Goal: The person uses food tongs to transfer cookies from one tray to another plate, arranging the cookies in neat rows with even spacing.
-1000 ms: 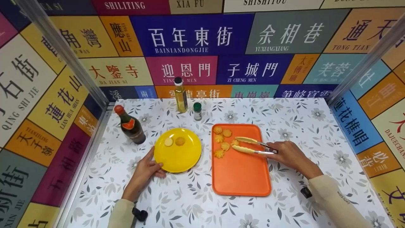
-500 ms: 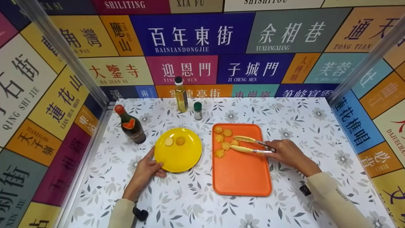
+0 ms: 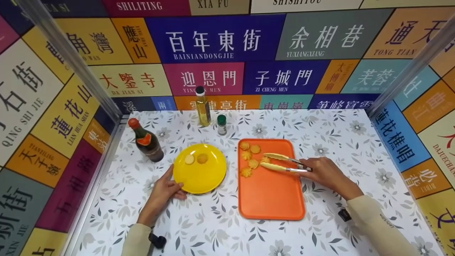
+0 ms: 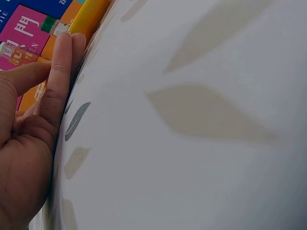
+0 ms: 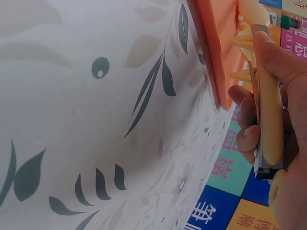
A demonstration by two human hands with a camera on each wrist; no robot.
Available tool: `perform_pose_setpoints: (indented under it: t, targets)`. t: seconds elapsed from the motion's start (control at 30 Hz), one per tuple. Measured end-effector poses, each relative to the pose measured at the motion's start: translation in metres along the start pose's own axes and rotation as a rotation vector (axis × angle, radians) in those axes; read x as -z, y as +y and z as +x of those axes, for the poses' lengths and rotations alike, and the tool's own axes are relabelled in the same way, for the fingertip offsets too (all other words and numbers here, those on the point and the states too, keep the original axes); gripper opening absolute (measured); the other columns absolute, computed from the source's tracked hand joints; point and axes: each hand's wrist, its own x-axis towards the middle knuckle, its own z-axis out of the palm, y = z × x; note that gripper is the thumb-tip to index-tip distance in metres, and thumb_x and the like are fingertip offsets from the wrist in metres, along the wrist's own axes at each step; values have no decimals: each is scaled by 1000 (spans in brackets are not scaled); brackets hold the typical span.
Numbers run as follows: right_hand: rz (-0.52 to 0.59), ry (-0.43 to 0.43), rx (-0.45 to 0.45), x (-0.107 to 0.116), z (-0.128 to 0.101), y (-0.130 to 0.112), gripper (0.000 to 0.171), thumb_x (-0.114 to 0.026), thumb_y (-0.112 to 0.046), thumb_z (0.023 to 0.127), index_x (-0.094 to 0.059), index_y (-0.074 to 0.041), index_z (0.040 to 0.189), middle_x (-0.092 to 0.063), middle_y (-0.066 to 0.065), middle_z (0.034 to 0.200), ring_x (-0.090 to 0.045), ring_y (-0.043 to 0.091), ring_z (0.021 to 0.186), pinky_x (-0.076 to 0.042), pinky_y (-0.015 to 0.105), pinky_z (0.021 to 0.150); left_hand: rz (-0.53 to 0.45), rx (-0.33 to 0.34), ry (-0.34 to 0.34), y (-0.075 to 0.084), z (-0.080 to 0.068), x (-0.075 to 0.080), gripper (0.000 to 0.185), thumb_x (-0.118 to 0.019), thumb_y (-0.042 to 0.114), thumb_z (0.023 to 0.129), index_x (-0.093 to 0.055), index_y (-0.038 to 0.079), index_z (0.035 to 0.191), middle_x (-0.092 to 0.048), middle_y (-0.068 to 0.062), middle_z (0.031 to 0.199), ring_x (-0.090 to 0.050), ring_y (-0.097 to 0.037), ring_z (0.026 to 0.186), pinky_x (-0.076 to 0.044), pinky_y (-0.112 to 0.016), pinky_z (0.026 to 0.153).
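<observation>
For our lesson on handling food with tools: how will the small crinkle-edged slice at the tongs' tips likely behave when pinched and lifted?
The slice is thin and small, so probably very light. It lies flat on the orange tray, so the tongs may struggle to get under it. The ridged edge may give the tips some grip, though it could slip if pinched off-centre.

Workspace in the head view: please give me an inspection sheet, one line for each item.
Surface: table with floral cover.
Job's things: orange tray with five carrot slices; yellow plate with two slices; tongs.
Clutter: dark bottle, oil bottle, small green-capped jar.
Grippers: right hand grips the tongs; left hand touches the plate's rim.
Cables: nothing seen.
Surroundings: walls of coloured street-name signs.
</observation>
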Motion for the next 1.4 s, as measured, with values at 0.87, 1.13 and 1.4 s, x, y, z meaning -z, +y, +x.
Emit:
perform_pose_setpoints:
  t: [0.87,1.13,1.4]
  targets:
    - [-11,82,51,4,5,0,38,-96,-23,87,-83,-3,117,-80,4,88,-69,13,69,-57,33,58,16,16,14,-1,1,-2,94,-76,16,106,-18,31,179,-78,-26,104,-80,-40,84,-69,-42,85]
    - [-10,84,45,6,7,-1,39,-97,-24,85,-83,-2,115,-77,0,84,-61,9,67,-53,32,58,11,18,13,0,0,-2,92,-74,15,107,-19,33,178,-77,-27,104,-79,-41,84,-69,-43,85]
    - [-20,93,68,5,10,-1,43,-97,-21,85,-83,0,119,-79,3,86,-66,11,66,-57,35,58,-11,-39,-15,-3,1,-1,91,-73,11,107,-19,29,178,-76,-29,100,-79,-38,80,-70,-43,81]
